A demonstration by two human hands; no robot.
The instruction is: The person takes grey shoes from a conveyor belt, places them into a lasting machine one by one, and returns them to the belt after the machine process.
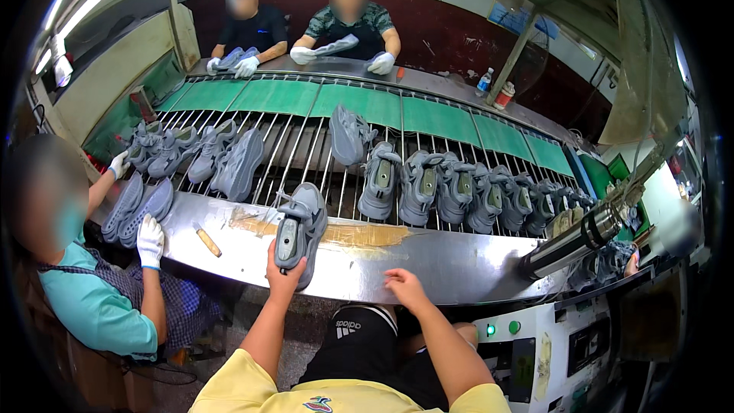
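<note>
My left hand [284, 272] is closed round the heel end of a grey sneaker [312, 222], which stands tilted over the front metal ledge. The sneaker's toe points away from me, and an oval grey surface with dark holes shows in its opening. My right hand [406, 288] hovers at the ledge's near edge with loosely bent fingers and nothing in it. Beyond the ledge, a row of laced grey sneakers [419, 190] rests on the rod conveyor, stretching off to the right. Another sneaker [349, 136] lies farther back on the rods.
At left, a gloved co-worker's hand [151, 242] is beside grey soles [155, 210]. A tan-handled tool [208, 243] lies on the metal ledge [352, 268]. A steel flask [572, 243] leans at right. Two people work across the green conveyor strip [352, 105]. A control box [539, 336] stands low right.
</note>
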